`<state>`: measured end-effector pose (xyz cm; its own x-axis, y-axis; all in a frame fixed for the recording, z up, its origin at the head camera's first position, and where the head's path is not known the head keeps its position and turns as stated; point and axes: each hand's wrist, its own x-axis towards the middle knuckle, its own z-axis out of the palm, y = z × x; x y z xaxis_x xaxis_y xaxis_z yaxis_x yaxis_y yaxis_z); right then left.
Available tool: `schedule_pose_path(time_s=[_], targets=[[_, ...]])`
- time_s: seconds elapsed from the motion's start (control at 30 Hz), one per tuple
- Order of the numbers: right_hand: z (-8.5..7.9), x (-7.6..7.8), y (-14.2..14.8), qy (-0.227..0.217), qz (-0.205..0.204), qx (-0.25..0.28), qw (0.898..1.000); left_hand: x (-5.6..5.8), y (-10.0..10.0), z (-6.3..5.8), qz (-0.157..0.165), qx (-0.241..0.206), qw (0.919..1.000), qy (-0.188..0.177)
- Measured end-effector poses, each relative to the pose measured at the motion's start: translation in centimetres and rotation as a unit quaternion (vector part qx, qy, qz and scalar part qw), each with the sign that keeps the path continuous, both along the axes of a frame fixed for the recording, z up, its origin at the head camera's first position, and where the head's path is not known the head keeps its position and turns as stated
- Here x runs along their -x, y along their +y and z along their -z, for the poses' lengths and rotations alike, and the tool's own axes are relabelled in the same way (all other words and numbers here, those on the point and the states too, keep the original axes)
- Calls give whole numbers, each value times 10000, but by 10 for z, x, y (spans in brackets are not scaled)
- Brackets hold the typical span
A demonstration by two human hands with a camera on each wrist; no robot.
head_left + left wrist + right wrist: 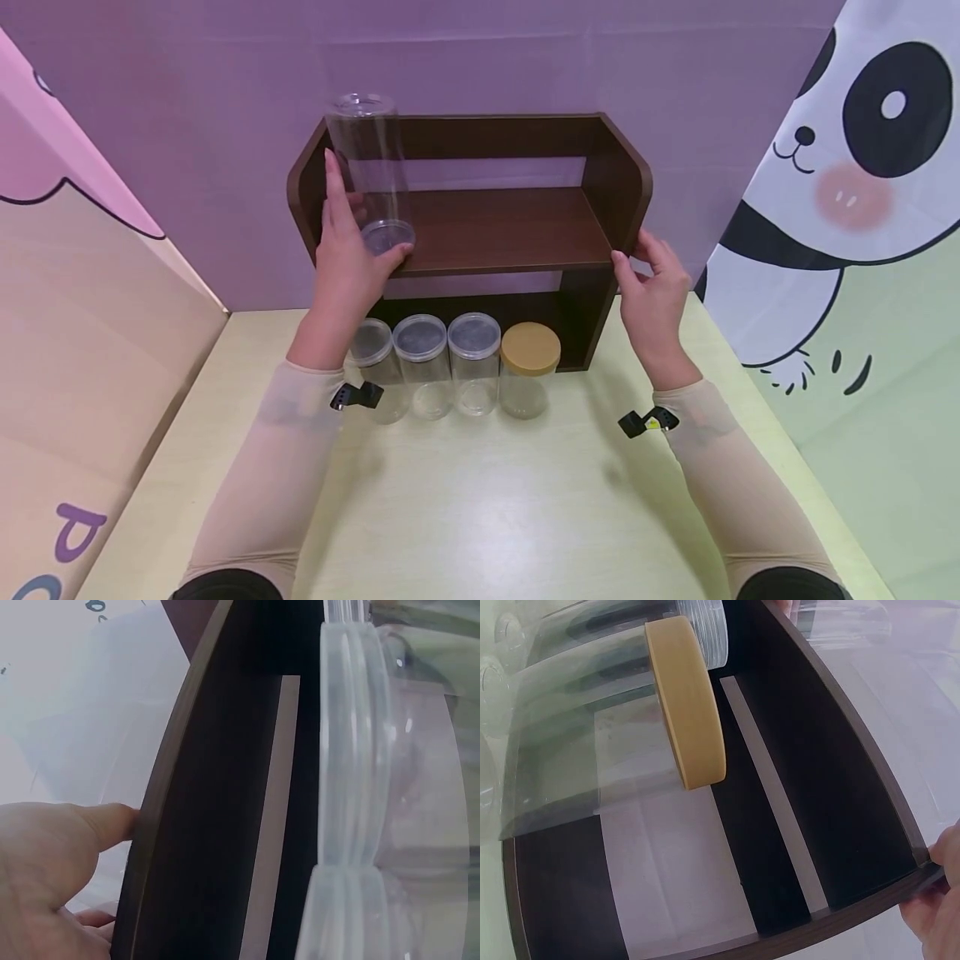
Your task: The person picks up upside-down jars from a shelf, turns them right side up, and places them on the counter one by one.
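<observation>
A tall clear jar is at the left end of the upper shelf of a dark brown wooden rack. My left hand holds it low down, fingers along its left side and behind, thumb across the front near its base. In the left wrist view, that thumb lies by the shelf's front edge. Whether the jar's base bears on the shelf, I cannot tell. With thumb and fingers, my right hand pinches the front edge of the rack's right side panel, at upper-shelf height.
Several clear jars stand in a row before the rack's lower opening. Those to the left have clear lids; the rightmost has a tan lid. They stand on a pale wooden table. A purple cloth hangs behind.
</observation>
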<state>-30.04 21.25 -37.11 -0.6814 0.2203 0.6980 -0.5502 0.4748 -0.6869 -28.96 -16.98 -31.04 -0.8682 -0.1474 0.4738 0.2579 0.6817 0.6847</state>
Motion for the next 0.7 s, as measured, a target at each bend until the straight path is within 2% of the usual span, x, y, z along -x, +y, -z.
schedule_pose_path(time_s=[0.13, 0.3, 0.53, 0.7], targets=[[-1, -1, 0, 13, -5, -11, 10000, -5, -2, 0, 301, -132, 9995, 35], [-3, -2, -1, 6, -14, 23, 10000, -15, -1, -1, 902, -250, 9956, 55], [-2, -2, 0, 11, -15, 1, 10000, -33, 3, 2, 1800, -133, 9835, 153], [-1, -2, 2, 8, -21, -41, 10000, -50, 7, 4, 2294, -132, 9731, 139]])
